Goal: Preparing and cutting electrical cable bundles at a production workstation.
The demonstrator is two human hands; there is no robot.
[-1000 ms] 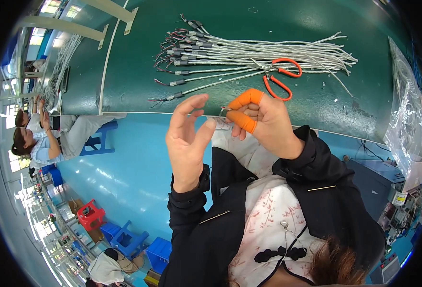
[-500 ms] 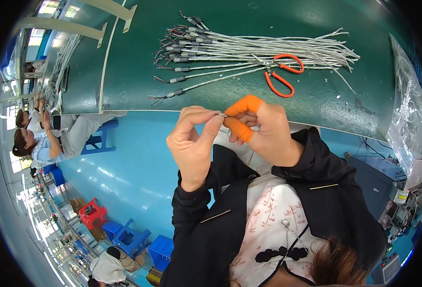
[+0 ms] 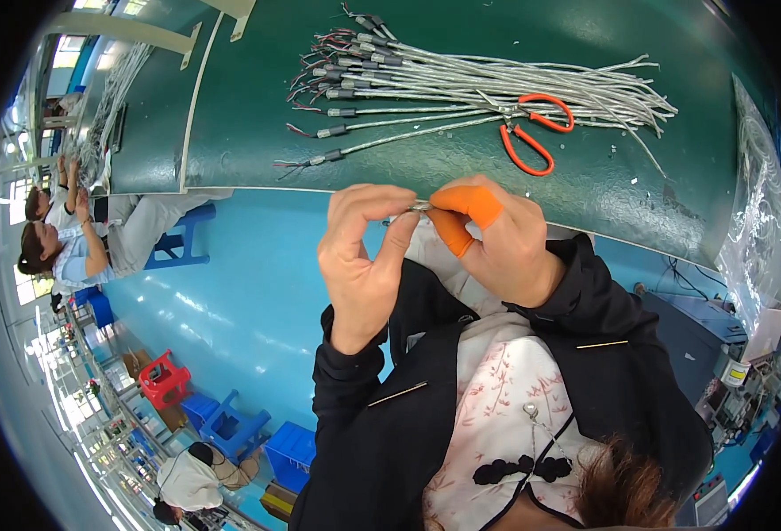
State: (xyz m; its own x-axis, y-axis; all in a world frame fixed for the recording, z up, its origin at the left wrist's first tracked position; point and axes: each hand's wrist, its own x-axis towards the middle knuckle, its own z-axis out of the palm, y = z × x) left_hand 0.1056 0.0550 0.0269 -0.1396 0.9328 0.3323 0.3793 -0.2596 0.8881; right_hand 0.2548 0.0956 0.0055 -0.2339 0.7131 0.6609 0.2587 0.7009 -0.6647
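Just in front of the table edge, both hands meet at the fingertips on a short silvery piece of cable [image 3: 420, 207]; most of it is hidden by the fingers. My left hand [image 3: 364, 257] pinches one end between thumb and forefinger. Orange finger covers sit on the thumb and forefinger of my right hand [image 3: 501, 234], which pinches the other end. Beyond them lies a bundle of silvery braided cables [image 3: 496, 80], with dark sleeves and thin stripped wires at their left ends. Orange-handled cutters [image 3: 536, 133] rest on the bundle's near side, handles spread.
The green table [image 3: 240, 115] carries small white scraps at right. Clear plastic bags [image 3: 753, 186] hang over its right end. A grey cabinet [image 3: 691, 327] stands at lower right. Co-workers [image 3: 63, 239] sit at left; blue stools [image 3: 235, 425] and a red stool [image 3: 165, 380] are on the floor.
The view has shifted slightly. My fingertips have drawn a little apart, so more of the silvery cable piece shows between them. The bundle and cutters lie as before.
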